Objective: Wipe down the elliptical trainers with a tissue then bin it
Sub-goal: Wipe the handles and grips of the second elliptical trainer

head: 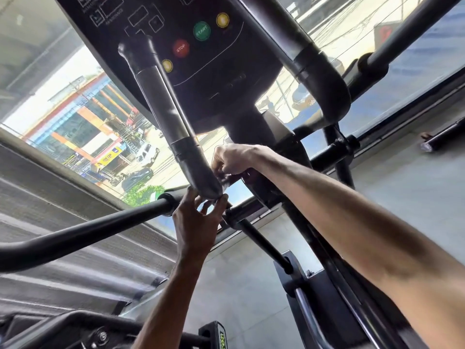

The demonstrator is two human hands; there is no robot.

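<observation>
The elliptical trainer's black console, with red stop and green start buttons, fills the top of the view. A black fixed handlebar slopes down from it to a bend. My left hand reaches up from below, its fingers and thumb curled round the underside of that bend. My right hand is just right of the bend with its fingers curled, pinching a small greyish piece that looks like the tissue. Most of that piece is in shadow.
A second handlebar curves down on the right. A long moving arm crosses the left side, and the machine's mast and frame drop to the lower right. Behind it are a big window and grey floor.
</observation>
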